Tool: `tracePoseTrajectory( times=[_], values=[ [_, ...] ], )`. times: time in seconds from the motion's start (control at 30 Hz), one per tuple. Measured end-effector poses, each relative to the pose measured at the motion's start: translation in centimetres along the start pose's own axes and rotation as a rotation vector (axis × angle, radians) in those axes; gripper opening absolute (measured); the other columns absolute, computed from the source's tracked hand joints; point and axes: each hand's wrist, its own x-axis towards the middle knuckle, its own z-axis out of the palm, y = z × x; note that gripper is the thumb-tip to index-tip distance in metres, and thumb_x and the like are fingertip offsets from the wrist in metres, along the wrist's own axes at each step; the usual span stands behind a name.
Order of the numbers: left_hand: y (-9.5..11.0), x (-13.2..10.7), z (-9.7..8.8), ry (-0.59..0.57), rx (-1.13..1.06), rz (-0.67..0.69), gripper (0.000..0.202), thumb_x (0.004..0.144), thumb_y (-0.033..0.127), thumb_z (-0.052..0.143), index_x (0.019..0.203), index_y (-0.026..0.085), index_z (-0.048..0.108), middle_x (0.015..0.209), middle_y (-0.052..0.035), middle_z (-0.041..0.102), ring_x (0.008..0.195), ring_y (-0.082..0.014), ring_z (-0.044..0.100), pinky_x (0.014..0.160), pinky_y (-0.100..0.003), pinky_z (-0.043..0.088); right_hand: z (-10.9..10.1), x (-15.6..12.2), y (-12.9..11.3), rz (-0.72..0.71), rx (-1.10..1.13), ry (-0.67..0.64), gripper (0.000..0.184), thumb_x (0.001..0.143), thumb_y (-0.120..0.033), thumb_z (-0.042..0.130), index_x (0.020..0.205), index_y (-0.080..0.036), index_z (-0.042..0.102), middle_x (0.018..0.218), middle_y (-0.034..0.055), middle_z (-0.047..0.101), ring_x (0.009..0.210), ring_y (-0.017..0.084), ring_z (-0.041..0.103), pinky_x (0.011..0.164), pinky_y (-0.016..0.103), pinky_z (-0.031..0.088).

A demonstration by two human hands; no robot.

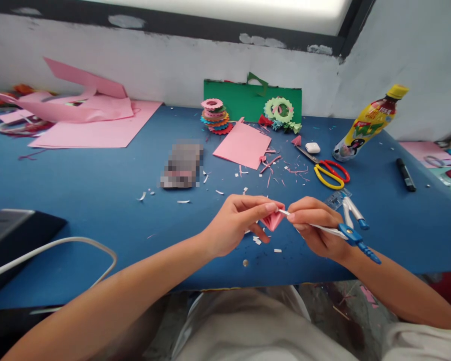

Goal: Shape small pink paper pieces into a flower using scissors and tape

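Note:
Between the fingers of my left hand [235,223] is a small folded piece of pink paper [273,220], its pleats facing me. My right hand [317,225] grips a white and blue drawing compass [349,231] by one leg, while the other leg sticks out to the right. The compass's tip end meets the pink paper beside my left thumb; whether it pierces the paper I cannot tell. Past my hands lies a square pink sheet [244,145] among pink snippets. Scissors [328,173] with red and yellow handles rest beyond my right hand.
A tilted-looking drink bottle [368,123], a white earphone case [313,148] and a black marker [406,174] stand or lie to the right. Ring-shaped paper cutouts [215,116] are stacked before a green board [240,95]. Pink sheets [93,133] and a white cable [78,239] are left.

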Motion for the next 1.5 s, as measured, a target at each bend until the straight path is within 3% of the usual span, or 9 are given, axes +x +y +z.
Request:
tracePoseTrajectory(
  times=[0.3, 0.6, 0.83, 1.1, 1.3, 1.43, 1.5],
  values=[
    [0.1, -0.1, -0.3, -0.136, -0.126, -0.031, 0.014, 0.075, 0.028, 0.067, 0.080, 0.018, 0.075, 0.071, -0.0021, 0.059, 0.056, -0.0098, 0.056, 0.048, -0.022, 0.054, 0.1, -0.2, 0.2, 0.009, 0.202, 0.005, 0.028, 0.087, -0.011, 0.048, 0.110, -0.025, 0.055, 0.098, 0.0033, 0.060, 0.082, 0.011, 0.058, 0.067, 0.025, 0.051],
    [0.1, -0.1, -0.4, -0.207, -0.105, -0.005, 0.015, 0.076, 0.030, 0.066, 0.082, 0.019, 0.075, 0.077, -0.0031, 0.061, 0.056, -0.0088, 0.057, 0.047, -0.019, 0.054, 0.6, 0.4, 0.3, 0.196, 0.600, 0.067, 0.018, 0.089, -0.016, 0.048, 0.101, -0.024, 0.059, 0.087, 0.0018, 0.056, 0.076, 0.011, 0.057, 0.057, 0.022, 0.051],
    [-0.2, 0.1, -0.5, -0.223, -0.111, 0.024, 0.018, 0.074, 0.030, 0.070, 0.088, 0.019, 0.075, 0.079, -0.0035, 0.062, 0.057, -0.0083, 0.058, 0.047, -0.019, 0.055, 0.6, 0.4, 0.6, 0.186, 0.625, 0.075, 0.021, 0.089, -0.016, 0.048, 0.103, -0.025, 0.061, 0.089, 0.0022, 0.055, 0.073, 0.010, 0.056, 0.059, 0.024, 0.051],
    [-0.2, 0.2, -0.5, -0.146, 0.000, 0.095, 0.017, 0.074, 0.028, 0.069, 0.088, 0.020, 0.074, 0.083, -0.0033, 0.064, 0.061, -0.0105, 0.060, 0.049, -0.021, 0.057, 1.0, 0.2, 0.8, 0.271, 0.693, 0.111, 0.017, 0.089, -0.022, 0.050, 0.097, -0.030, 0.062, 0.087, 0.0007, 0.054, 0.068, 0.009, 0.055, 0.055, 0.022, 0.050],
    [-0.3, 0.3, -0.4, -0.042, 0.191, 0.228, 0.012, 0.074, 0.025, 0.068, 0.080, 0.016, 0.074, 0.086, -0.0047, 0.066, 0.065, -0.0112, 0.061, 0.053, -0.023, 0.058, 0.9, 1.0, 1.1, 0.431, 0.786, 0.249, 0.008, 0.087, -0.033, 0.053, 0.086, -0.029, 0.060, 0.082, -0.0019, 0.052, 0.060, 0.007, 0.052, 0.046, 0.018, 0.043],
    [-0.4, 1.0, -0.9, 0.072, 0.273, 0.249, 0.016, 0.075, 0.029, 0.068, 0.081, 0.015, 0.071, 0.090, -0.0060, 0.067, 0.068, -0.0118, 0.062, 0.055, -0.021, 0.057, -0.2, 1.4, 3.1, 0.669, 0.584, 0.324, 0.020, 0.086, -0.044, 0.051, 0.086, -0.025, 0.055, 0.071, -0.0031, 0.049, 0.056, 0.008, 0.049, 0.047, 0.020, 0.040],
    [-0.3, 1.6, -1.6, 0.144, 0.282, 0.214, 0.020, 0.075, 0.033, 0.067, 0.083, 0.014, 0.070, 0.085, -0.0061, 0.068, 0.068, -0.0120, 0.062, 0.053, -0.019, 0.055, -1.2, 1.3, 4.4, 0.797, 0.375, 0.203, 0.031, 0.087, -0.050, 0.045, 0.080, -0.021, 0.055, 0.062, -0.0043, 0.044, 0.051, 0.007, 0.043, 0.047, 0.021, 0.037]
  ],
)
